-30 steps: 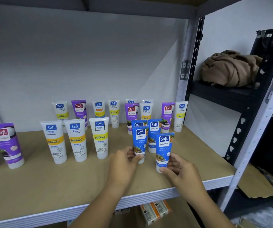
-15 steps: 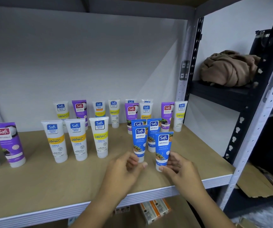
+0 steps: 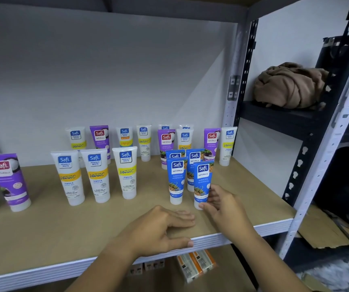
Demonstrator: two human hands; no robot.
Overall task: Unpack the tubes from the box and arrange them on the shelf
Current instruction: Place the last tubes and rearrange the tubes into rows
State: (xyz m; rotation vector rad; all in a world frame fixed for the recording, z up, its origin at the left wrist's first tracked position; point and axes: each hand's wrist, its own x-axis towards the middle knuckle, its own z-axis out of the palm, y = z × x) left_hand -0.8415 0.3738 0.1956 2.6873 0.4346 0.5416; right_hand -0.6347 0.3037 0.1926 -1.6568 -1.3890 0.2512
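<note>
Several Safi tubes stand cap-down on the wooden shelf (image 3: 43, 232). A front blue tube (image 3: 202, 182) stands upright with my right hand (image 3: 222, 204) pinching its lower end between thumb and fingers. Another blue tube (image 3: 176, 180) stands free just to its left, with two more blue ones behind. My left hand (image 3: 161, 226) hovers low over the shelf's front edge, fingers loosely extended, holding nothing. Three white Vitamin C tubes (image 3: 94, 175) form a row to the left. White and purple tubes (image 3: 166, 144) line the back. No box is in view.
A purple tube (image 3: 7, 180) stands at the far left beside a partly cut-off blue one. The rack's upright post (image 3: 316, 165) bounds the shelf on the right. A brown bundled cloth (image 3: 289, 85) lies on the neighbouring dark rack. Small orange boxes (image 3: 196, 264) sit on the shelf below.
My left hand has let go of the left blue tube and drawn back toward the shelf's front edge. My right hand stays on the right blue tube.
</note>
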